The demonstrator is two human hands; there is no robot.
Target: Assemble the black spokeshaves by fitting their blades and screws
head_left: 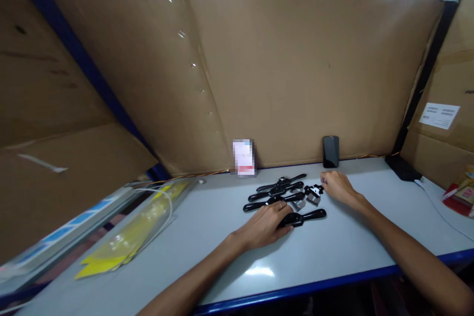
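Several black long-handled tools [276, 191] lie in a loose row on the pale table [207, 237], with small silver and black metal parts [313, 193] beside them. My left hand [267, 223] lies palm down on the nearest black tool [307, 216], fingers curled over its left end. My right hand [336, 186] rests on the table just right of the small metal parts, fingers bent with the fingertips touching them.
A tall cardboard wall [281, 74] backs the table. A black phone [330, 151] and a small card [243, 158] lean against it. Clear and yellow plastic bags [126, 237] lie at left. A black box [403, 168], white cable [440, 207] and red packets [461, 192] sit at right.
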